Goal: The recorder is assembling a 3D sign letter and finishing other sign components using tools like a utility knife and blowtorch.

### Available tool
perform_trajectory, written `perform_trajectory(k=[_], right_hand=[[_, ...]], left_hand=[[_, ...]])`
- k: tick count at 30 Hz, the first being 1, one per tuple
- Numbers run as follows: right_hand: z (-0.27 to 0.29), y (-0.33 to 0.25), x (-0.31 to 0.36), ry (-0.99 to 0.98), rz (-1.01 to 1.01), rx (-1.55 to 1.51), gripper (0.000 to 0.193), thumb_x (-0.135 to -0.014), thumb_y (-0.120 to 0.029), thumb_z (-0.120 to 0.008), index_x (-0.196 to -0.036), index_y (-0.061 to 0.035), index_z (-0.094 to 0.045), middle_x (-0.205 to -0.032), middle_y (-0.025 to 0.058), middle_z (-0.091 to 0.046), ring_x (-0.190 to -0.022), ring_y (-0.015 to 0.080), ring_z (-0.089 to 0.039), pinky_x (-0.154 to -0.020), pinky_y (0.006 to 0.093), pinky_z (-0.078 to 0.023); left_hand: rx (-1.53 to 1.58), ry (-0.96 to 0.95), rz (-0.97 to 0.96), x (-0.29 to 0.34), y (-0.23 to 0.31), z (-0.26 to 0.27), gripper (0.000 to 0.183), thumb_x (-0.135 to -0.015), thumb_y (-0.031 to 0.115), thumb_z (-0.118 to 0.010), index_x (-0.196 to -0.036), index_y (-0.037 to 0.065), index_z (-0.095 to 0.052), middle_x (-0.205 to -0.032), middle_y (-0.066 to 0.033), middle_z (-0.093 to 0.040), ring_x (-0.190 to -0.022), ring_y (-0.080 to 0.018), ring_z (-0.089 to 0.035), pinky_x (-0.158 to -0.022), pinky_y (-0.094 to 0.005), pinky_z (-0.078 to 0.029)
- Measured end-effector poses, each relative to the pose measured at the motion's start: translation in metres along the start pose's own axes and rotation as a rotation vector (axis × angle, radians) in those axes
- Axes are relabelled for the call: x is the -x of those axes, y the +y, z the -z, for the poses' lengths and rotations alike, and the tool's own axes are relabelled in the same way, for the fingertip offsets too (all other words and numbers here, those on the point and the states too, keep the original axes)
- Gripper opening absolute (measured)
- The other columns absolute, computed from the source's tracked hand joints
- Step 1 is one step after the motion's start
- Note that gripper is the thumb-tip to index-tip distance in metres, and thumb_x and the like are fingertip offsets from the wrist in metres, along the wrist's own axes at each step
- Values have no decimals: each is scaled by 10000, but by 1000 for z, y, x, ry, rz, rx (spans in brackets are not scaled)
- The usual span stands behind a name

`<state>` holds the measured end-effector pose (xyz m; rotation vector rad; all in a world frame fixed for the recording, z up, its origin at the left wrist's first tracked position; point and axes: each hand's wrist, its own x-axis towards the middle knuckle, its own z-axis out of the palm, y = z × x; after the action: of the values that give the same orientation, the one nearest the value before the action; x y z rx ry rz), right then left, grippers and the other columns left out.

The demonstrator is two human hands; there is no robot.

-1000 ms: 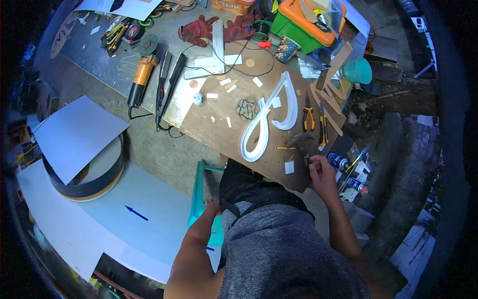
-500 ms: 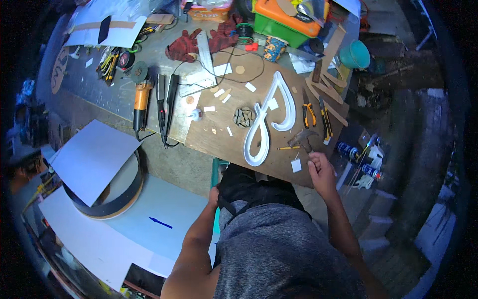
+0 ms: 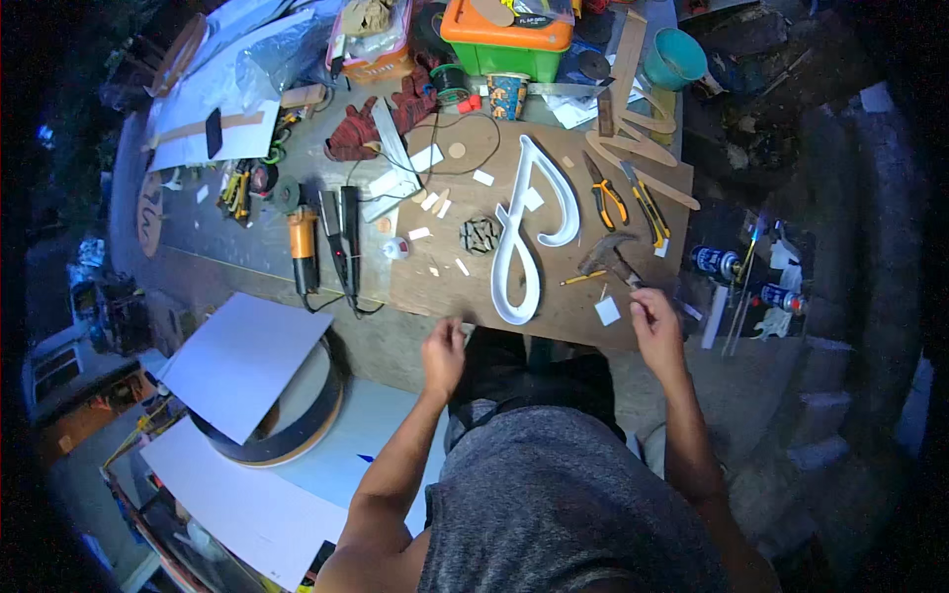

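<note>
My right hand, at the front right of the table, is closed round the handle end of a claw hammer. The hammer's head points left, over the brown board. Just below it are a yellow pencil and a small white square. My left hand hangs in front of the table edge with its fingers curled in; nothing shows in it. Between the hands, farther in, lies a white, curved, letter-like channel shape. A dark, patterned round piece sits left of it.
Orange-handled pliers and a yellow utility knife lie at the right. To the left are a black flat iron and an orange angle grinder. White sheets and a round drum stand at lower left. Spray cans are beyond the right edge.
My left hand has come up from beside my hip to the table's front edge. My right hand stays on the hammer's handle. The view has shifted, so the table appears turned.
</note>
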<state>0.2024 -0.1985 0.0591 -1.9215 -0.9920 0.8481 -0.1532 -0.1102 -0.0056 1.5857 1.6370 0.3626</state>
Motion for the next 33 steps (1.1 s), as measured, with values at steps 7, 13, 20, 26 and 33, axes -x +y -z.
perform_trajectory(k=[7, 13, 20, 26, 33], right_hand=[[2, 12, 26, 71, -151, -18, 144, -939, -71, -592, -1065, -7, -616, -920, 90, -669, -797, 154, -625, -719, 295, -492], [-21, 12, 64, 70, -82, -5, 140, -927, -73, -601, -1045, -1, -620, -947, 114, -672, -833, 200, -646, -742, 322, -504], [-25, 32, 132, 159, -217, -17, 140, -941, -83, -600, -1056, -6, -624, -945, 127, -693, -855, 198, -666, -773, 317, -518], [-39, 40, 166, 225, -224, -46, 126, -933, -54, -605, -1045, -1, -626, -893, 90, -680, -778, 147, -635, -716, 287, -502], [-59, 33, 183, 188, -211, -71, 128, -943, -36, -585, -1061, 4, -613, -894, 75, -671, -812, 124, -627, -728, 274, -496]], left_hand=[[-220, 287, -506, -142, 118, 3, 266, -871, 30, -584, -1135, -1, -564, -1029, -236, -638, -981, -437, -593, -832, -497, -460], [-655, 335, -260, -274, 115, 15, 398, -821, 63, -574, -1218, 42, -573, -1157, -152, -660, -1130, -361, -566, -947, -487, -430], [-909, 163, -162, -312, 106, 5, 409, -831, 119, -621, -1238, 84, -600, -1330, -100, -555, -1236, -317, -520, -1030, -523, -377], [-855, 134, -204, -302, 116, 5, 434, -813, 116, -652, -1243, 83, -597, -1326, -120, -547, -1249, -322, -511, -1047, -533, -363], [-805, 86, -241, -308, 101, 5, 440, -880, 95, -528, -1318, 48, -525, -1416, -135, -490, -1276, -334, -489, -1043, -568, -343]])
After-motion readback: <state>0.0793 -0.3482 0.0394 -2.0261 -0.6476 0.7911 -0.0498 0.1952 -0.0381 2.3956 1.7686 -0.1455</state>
